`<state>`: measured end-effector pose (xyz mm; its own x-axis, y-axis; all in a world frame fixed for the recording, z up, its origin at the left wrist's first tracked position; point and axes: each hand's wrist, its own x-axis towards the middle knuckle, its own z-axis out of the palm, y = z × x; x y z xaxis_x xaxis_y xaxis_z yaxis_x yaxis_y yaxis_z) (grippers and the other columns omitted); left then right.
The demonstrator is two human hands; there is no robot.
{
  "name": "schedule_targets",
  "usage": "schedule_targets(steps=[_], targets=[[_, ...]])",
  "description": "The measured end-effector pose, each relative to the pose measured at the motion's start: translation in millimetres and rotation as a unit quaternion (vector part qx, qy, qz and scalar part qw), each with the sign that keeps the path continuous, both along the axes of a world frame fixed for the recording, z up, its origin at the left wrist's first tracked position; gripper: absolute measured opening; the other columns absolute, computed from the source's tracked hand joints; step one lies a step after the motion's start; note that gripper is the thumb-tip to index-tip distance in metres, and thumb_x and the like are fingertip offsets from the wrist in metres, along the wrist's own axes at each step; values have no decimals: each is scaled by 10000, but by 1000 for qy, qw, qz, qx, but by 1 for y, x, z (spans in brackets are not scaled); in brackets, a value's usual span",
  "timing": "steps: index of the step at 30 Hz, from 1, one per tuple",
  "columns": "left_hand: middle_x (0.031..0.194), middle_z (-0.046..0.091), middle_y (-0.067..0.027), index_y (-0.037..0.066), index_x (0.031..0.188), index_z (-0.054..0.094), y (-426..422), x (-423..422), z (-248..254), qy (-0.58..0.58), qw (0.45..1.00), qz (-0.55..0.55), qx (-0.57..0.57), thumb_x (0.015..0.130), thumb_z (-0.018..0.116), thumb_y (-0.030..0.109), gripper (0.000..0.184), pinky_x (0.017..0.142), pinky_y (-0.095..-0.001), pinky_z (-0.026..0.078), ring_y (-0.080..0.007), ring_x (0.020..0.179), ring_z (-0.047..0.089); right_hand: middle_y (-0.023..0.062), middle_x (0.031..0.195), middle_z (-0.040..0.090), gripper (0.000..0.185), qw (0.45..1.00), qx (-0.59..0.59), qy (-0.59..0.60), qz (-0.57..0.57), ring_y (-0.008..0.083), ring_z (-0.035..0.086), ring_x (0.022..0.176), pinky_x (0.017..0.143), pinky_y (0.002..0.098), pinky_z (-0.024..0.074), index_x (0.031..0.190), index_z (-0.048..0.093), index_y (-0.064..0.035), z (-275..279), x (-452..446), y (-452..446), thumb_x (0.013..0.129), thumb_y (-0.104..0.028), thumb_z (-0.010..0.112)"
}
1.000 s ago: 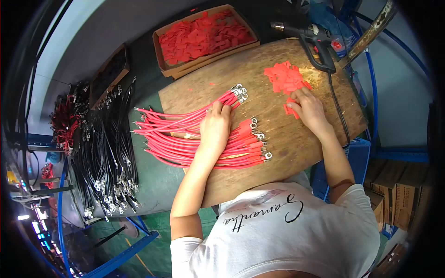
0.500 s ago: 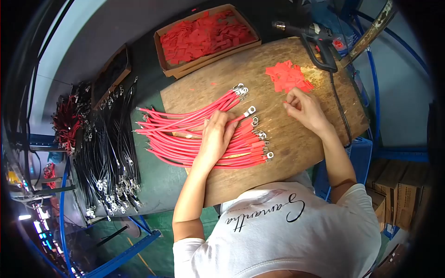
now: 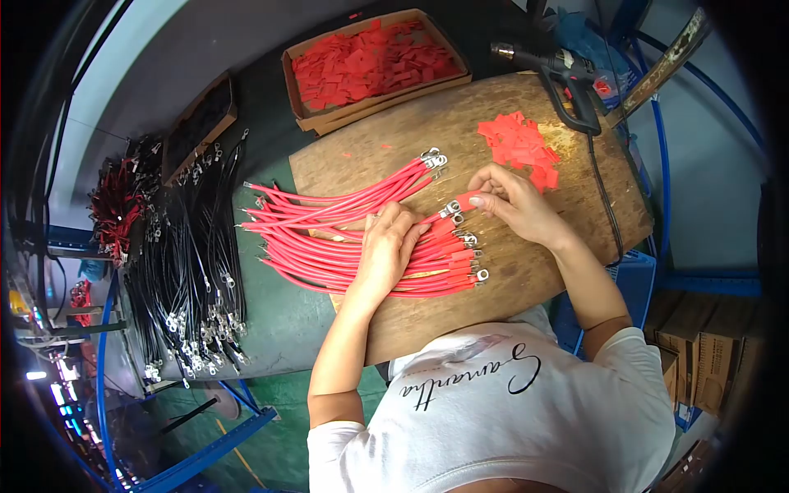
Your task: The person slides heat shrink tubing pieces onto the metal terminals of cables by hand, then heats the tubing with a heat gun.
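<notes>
Fingers of our left hand (image 3: 383,251) curl closed over a red cable (image 3: 428,220); those of our right hand (image 3: 519,207) pinch a red piece (image 3: 467,200).
Black cables (image 3: 185,263) lie well left of our fingers, more red cables (image 3: 316,215) run under and beside the left ones (silvery lug (image 3: 449,209) between both hands), loose red pieces (image 3: 518,141) just beyond the right.

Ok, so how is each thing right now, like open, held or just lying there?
Left hand: grip closed on a red cable
Right hand: pinching a red tab near the metal ring ends
Other red cables: lying on the board
Loose red pieces: piled up
Cardboard box: open, full of red pieces
Heat gun: lying down, can't tell if on
Black cables: bunched together
</notes>
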<state>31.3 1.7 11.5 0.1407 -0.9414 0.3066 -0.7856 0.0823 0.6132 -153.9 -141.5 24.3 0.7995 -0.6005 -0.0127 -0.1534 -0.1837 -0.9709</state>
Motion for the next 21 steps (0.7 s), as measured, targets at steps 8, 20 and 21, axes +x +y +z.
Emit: schedule_targets(steps=[8, 20, 21], targets=[[875, 579, -97, 20, 906, 630, -1, 1, 0, -1, 1000, -1, 12, 809, 637, 94, 123, 766, -370, 400, -276, 839, 567, 16, 802, 557, 132, 998, -61, -4, -3, 64, 531, 713, 605, 223, 454, 963, 529, -17, 4, 0, 1, 888, -99, 600], [838, 542, -88, 35, 868, 635, -2, 0, -6, 30, 999, -1, -22, 800, 647, 100, 94, 732, -391, 381, -279, 810, 545, 29, 833, 577, 135, 994, -103, 24, 2, 99, 538, 747, 656, 253, 454, 953, 544, -17, 11, -1, 4, 874, -106, 608], [835, 541, -87, 37, 867, 635, -2, 0, -6, 26, 999, -1, -23, 800, 648, 100, 93, 729, -390, 380, -277, 807, 543, 31, 831, 580, 138, 993, -113, 22, 7, 99, 541, 746, 656, 252, 454, 956, 545, -17, 9, 0, 4, 875, -109, 608]])
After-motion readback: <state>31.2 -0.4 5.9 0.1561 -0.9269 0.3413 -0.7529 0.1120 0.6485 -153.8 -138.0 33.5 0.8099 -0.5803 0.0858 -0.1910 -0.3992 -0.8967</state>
